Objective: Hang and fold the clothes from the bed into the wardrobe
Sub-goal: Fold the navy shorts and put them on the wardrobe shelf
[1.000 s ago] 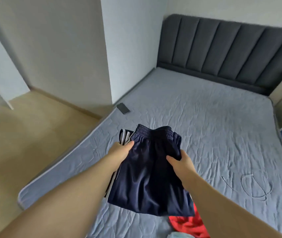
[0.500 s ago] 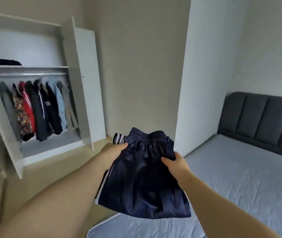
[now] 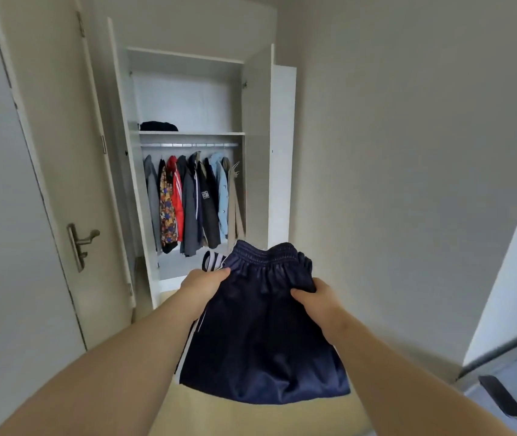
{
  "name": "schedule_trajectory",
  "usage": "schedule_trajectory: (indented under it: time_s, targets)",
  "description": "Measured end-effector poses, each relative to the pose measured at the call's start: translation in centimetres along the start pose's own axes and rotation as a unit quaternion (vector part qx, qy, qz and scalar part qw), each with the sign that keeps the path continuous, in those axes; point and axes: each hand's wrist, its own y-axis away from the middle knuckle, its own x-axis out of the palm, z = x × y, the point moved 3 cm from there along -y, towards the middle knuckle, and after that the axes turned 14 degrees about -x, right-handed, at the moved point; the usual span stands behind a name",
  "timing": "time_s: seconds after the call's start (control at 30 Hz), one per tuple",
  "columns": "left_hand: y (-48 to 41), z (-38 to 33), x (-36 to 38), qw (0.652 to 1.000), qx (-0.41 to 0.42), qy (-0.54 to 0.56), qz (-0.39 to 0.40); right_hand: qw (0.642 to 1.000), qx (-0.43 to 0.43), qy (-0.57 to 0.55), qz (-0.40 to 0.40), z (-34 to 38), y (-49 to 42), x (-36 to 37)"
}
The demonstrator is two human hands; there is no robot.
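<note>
Folded navy shorts [image 3: 260, 335] with an elastic waistband and white side stripes hang in front of me. My left hand [image 3: 203, 286] grips their left edge near the waistband, and my right hand [image 3: 313, 298] grips the right edge. Straight ahead stands the open white wardrobe [image 3: 188, 61]. Several jackets [image 3: 191, 202] hang from its rail [image 3: 188, 145]. A dark folded garment [image 3: 158, 126] lies on the shelf [image 3: 206, 133] above the rail.
A white room door [image 3: 14, 215] with a metal handle [image 3: 81, 242] stands close on the left. The wardrobe's right door [image 3: 282, 152] is swung open. A corner of the bed [image 3: 515, 372] with a dark phone [image 3: 501, 394] shows at the lower right. The floor [image 3: 250, 416] is beige.
My view has turned left from the bed until the wardrobe is straight ahead. Both hands keep the same hold on the shorts.
</note>
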Motion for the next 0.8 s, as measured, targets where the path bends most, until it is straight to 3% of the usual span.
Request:
schedule_trajectory:
  time_s: [0.33, 0.47, 0.7, 0.8]
  targets:
    - [-9.9, 0.0, -9.3, 0.995, -0.040, 0.089, -0.009, 0.996, -0.018, 0.046, 0.075, 2.4, -8.8, 12.1]
    - [-14.8, -1.2, -11.9, 0.993, -0.042, 0.108, -0.027, 0.995, -0.015, 0.006, 0.096, 1.7, -13.6, 16.6]
    - [-27.6, -4.4, -12.4, 0.988, -0.067, 0.131, -0.055, 0.988, -0.018, -0.012, 0.151, -2.4, -27.6, 23.4]
    - [-34.3, -9.8, -11.2, 0.989, -0.056, 0.127, -0.061, 0.987, -0.019, -0.038, 0.153, -3.0, -36.3, 24.8]
